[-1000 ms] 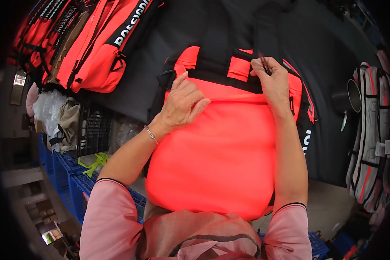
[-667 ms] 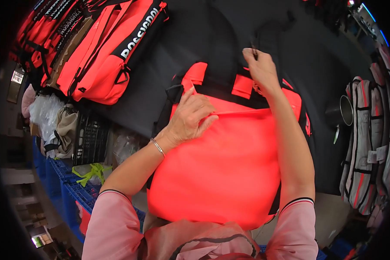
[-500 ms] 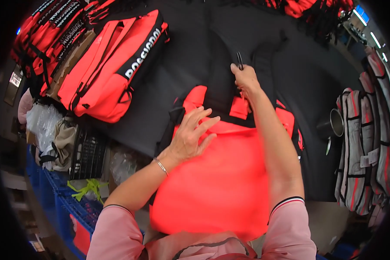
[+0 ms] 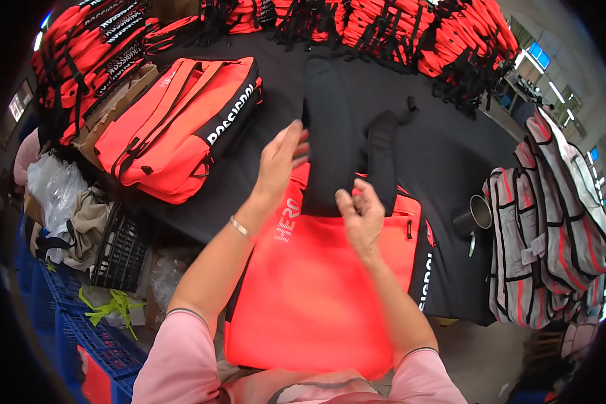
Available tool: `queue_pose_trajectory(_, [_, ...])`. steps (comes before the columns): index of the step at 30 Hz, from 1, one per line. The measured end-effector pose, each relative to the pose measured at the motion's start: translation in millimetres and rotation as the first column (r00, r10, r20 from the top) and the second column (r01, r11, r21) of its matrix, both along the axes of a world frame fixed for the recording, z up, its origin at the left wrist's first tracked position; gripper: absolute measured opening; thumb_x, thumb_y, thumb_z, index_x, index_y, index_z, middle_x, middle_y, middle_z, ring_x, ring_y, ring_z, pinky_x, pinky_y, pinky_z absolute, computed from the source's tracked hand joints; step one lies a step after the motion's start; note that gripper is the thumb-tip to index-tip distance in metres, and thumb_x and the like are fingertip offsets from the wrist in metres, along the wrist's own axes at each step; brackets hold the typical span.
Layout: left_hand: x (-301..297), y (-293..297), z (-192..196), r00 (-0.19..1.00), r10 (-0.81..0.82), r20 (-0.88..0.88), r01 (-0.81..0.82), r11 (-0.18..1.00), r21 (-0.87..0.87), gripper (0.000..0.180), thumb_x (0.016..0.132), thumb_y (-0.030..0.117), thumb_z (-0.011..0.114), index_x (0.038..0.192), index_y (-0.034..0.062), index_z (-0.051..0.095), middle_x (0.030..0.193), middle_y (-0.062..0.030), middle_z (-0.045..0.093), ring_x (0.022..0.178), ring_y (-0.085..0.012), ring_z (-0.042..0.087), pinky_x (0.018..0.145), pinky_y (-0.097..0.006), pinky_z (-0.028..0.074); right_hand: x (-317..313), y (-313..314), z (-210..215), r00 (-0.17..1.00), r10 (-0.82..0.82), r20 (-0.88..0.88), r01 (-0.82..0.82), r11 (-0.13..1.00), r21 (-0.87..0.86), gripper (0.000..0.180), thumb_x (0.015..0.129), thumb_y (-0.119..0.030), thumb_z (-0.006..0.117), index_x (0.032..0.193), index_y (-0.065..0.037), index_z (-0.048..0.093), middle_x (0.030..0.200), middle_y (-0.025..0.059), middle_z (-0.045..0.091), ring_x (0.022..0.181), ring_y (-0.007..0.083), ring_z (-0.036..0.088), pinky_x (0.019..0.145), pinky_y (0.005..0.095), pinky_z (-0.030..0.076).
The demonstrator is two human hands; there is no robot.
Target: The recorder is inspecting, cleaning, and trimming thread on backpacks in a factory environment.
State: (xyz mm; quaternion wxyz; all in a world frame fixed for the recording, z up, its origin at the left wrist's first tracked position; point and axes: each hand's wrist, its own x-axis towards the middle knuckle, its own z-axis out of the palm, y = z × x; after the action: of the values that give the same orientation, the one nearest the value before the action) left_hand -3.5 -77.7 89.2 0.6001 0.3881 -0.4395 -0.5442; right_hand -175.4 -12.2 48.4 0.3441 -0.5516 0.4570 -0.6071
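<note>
A bright red-orange backpack lies flat before me with white lettering on it and black sides. Its wide black shoulder strap stretches away from me across the black-covered table, and a second black strap lies to its right. My left hand is raised beside the wide strap's left edge, its fingers stretched out, open and slightly blurred, with nothing visible in it. Near the strap's lower right edge, my right hand has its fingers curled closed. Whatever they hold, if anything, is hidden.
Another red-orange backpack rests at the left. Stacked red bags line the far edge. Grey bags and a metal cup are at the right. A black crate and a blue crate stand lower left.
My left hand has moved up from the backpack to beside the strap. My right hand has come down nearer; the black slim thing it held no longer shows. The pack's top panel lies flatter.
</note>
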Motion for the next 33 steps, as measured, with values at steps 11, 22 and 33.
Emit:
queue_pose_trajectory(11, [-61.0, 71.3, 38.3, 0.893, -0.409, 0.188, 0.410, 0.911, 0.033, 0.051, 0.090, 0.022, 0.067, 0.129, -0.0069, 0.051, 0.119, -0.0099, 0.062, 0.110, -0.0173, 0.058, 0.096, -0.032, 0.046, -67.4, 91.4, 39.4, 0.963, -0.165, 0.214, 0.194, 0.974, -0.119, 0.032, 0.088, -0.009, 0.073, 0.116, -0.003, 0.059, 0.092, -0.0018, 0.055, 0.060, 0.0000, 0.038, 0.051, 0.0168, 0.034])
queue_pose_trajectory(22, [-62.6, 165.8, 22.8, 0.486, -0.555, 0.676, 0.683, 0.723, 0.103, 0.044, 0.088, 0.027, 0.069, 0.118, -0.0024, 0.059, 0.100, -0.0152, 0.068, 0.092, -0.0240, 0.065, 0.085, -0.036, 0.050, -103.1, 149.0, 21.7, 0.988, -0.054, -0.142, 0.078, 0.982, 0.171, 0.029, 0.095, -0.024, 0.065, 0.082, 0.002, 0.061, 0.072, -0.0020, 0.044, 0.061, 0.0057, 0.036, 0.054, 0.0234, 0.029])
queue_pose_trajectory(33, [-36.0, 200.6, -37.5, 0.652, -0.109, 0.751, 0.613, 0.659, -0.436, 0.029, 0.068, 0.018, 0.084, 0.085, 0.0007, 0.070, 0.127, -0.0113, 0.056, 0.128, -0.0344, 0.042, 0.106, -0.044, 0.037, -61.0, 166.8, -34.7, 0.625, 0.030, 0.780, -0.659, 0.556, 0.506, 0.024, 0.090, -0.032, 0.069, 0.084, -0.013, 0.057, 0.063, -0.0009, 0.053, 0.042, 0.0070, 0.040, 0.036, 0.0239, 0.032])
